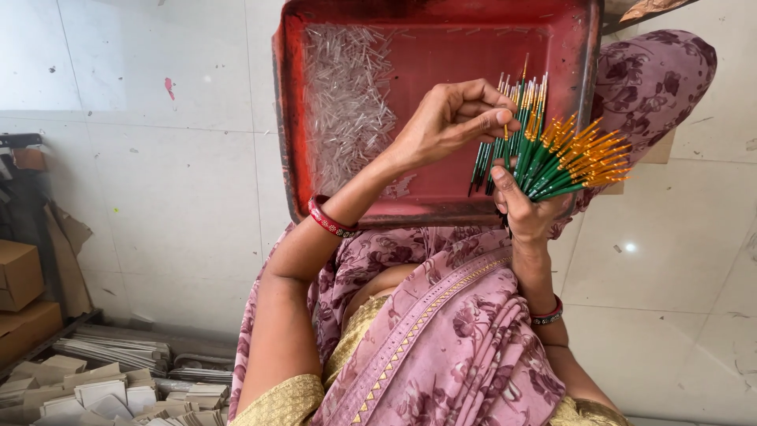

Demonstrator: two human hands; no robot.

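The bundle of thin paintbrushes (552, 154), green handles with orange-gold ferrules, is fanning out above a red tray (441, 47); light, stiff and slippery, best gripped mid-handle. The right hand (527, 207) is clenching the fan. The left hand (453, 118) is pinching one brush, apparently. Clear plastic tubes (343, 102) are lying in the tray.

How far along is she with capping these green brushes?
Done: unclear; no finished pile shows. In hand: the left hand pinches one brush while the right hand fans the green brush bundle. Left: many clear caps remain in the red tray.
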